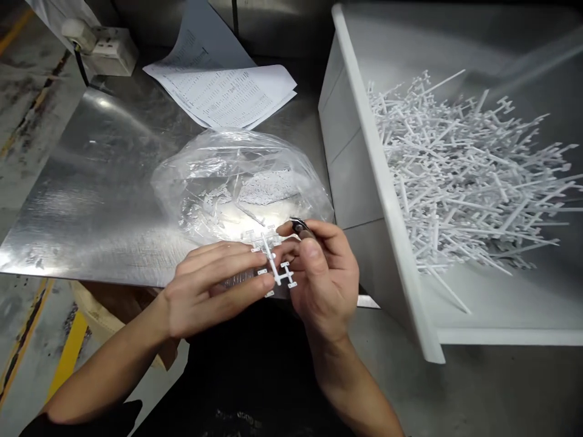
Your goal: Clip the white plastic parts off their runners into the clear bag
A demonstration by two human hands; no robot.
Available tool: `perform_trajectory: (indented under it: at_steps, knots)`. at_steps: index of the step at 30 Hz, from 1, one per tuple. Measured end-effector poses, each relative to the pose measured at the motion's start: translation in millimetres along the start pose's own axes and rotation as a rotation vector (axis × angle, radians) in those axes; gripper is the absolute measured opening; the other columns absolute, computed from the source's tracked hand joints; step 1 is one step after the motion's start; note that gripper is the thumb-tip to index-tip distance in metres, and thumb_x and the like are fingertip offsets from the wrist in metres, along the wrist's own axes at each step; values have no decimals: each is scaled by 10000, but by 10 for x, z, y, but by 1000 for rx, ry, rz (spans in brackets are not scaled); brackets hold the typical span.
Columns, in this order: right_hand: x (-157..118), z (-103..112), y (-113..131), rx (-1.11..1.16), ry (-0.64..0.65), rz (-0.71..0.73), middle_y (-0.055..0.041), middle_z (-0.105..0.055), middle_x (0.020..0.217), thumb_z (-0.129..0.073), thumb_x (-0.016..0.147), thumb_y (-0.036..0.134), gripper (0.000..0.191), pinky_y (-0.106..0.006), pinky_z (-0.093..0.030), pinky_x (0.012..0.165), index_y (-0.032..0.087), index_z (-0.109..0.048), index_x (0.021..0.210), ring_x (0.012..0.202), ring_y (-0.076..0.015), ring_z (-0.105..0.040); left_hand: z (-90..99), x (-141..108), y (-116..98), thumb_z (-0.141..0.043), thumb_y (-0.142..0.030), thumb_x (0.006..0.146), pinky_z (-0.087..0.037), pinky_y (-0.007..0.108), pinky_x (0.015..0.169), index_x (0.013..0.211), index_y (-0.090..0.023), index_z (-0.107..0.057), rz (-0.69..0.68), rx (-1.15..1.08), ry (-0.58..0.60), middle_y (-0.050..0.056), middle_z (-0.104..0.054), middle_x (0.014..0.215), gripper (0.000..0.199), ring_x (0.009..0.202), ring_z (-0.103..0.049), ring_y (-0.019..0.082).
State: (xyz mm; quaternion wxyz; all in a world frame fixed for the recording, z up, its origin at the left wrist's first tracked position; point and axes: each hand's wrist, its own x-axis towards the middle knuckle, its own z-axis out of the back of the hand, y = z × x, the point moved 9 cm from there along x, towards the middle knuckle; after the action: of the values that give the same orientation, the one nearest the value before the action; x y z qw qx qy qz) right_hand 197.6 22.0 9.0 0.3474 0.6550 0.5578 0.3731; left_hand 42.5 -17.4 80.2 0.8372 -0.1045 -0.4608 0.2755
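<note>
My left hand [218,279] pinches a white plastic sprue [273,261] with small flat parts branching off its stem. Its fingers cover part of the sprue. My right hand [323,273] is curled around a small dark tool [300,227], of which only the black end shows; its kind I cannot make out. The right fingers are close beside the sprue, at its right side. Just beyond both hands lies a clear plastic bag [246,145], spread on the metal table, with small white pieces [268,185] in it.
A large white bin [387,182] at the right holds a heap of white sprues [469,176]. Printed sheets [228,91] lie at the back of the metal table [91,182]. A power socket box with a plug [113,51] sits at the back left. A brown carton [104,309] is below the table's edge.
</note>
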Motion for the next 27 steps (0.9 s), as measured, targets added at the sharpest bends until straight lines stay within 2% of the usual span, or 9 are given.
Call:
perform_trajectory:
  at_steps: [3, 7, 9, 12, 15, 17, 21, 24, 27]
  knots:
    - [-6, -46, 70, -62, 2, 79, 15, -818, 965, -742, 1065, 291, 120, -283, -627, 670, 296, -757, 1184, 673, -119, -740, -38, -28, 37, -703, -74, 1024, -707, 294, 971, 1138, -177, -751, 17, 56, -44, 56, -815, 1172, 161, 1091, -807, 165]
    - [-27, -72, 129, -144, -64, 149, -5, -817, 1049, -782, 1022, 261, 153, -277, -645, 644, 281, -765, 1173, 660, -119, -746, -46, -96, 100, -725, -33, 988, -702, 273, 1002, 1142, -153, -734, 67, 40, -122, 62, -803, 1149, 196, 1125, -808, 173]
    - [-28, -100, 90, -122, -68, 127, 7, -804, 981, -790, 1012, 256, 157, -276, -661, 662, 280, -766, 1165, 666, -121, -747, -37, -127, 149, -768, -72, 973, -712, 250, 955, 1097, -158, -701, 117, -6, -173, 47, -799, 1097, 165, 1067, -821, 163]
    - [-15, -169, 4, 14, -13, 82, 32, -782, 881, -779, 1016, 263, 142, -277, -676, 691, 287, -757, 1155, 673, -119, -744, -4, -168, 237, -828, -96, 932, -723, 224, 839, 1045, -201, -632, 218, -57, -253, -8, -780, 1038, 250, 933, -820, 125]
    - [11, -175, -41, 37, 5, 52, 28, -776, 866, -793, 991, 290, 152, -290, -668, 673, 273, -743, 1134, 660, -127, -731, 65, -211, 301, -867, -72, 886, -730, 235, 837, 1055, -208, -610, 275, -104, -338, -18, -760, 1036, 336, 891, -812, 114]
    - [41, -147, -41, -37, -3, 27, 30, -759, 826, -782, 984, 295, 150, -282, -640, 631, 260, -732, 1121, 619, -126, -708, 54, -201, 292, -857, -47, 879, -723, 212, 838, 1042, -206, -606, 244, -91, -289, -17, -755, 1026, 339, 897, -810, 109]
    - [109, -96, 70, -254, -10, 10, 44, -727, 780, -790, 942, 219, 112, -236, -585, 559, 234, -735, 1039, 544, -91, -634, -69, -140, 183, -649, -54, 1009, -727, 259, 885, 983, -223, -637, 91, -56, -40, -8, -778, 994, 172, 953, -808, 133]
    - [130, -121, 144, -309, 38, -7, 63, -699, 738, -812, 901, 157, 132, -203, -559, 513, 227, -742, 987, 520, -76, -614, -78, -93, 106, -577, -121, 1064, -735, 345, 935, 968, -218, -664, 29, -96, 23, 23, -803, 1039, 162, 1004, -812, 178]
    - [123, -95, 203, -286, 10, 6, 79, -676, 692, -823, 887, 133, 162, -183, -538, 486, 235, -749, 989, 507, -71, -609, -96, -46, 134, -638, -155, 1058, -732, 304, 879, 1021, -223, -674, 115, -182, 31, 34, -799, 1034, 85, 1002, -822, 182]
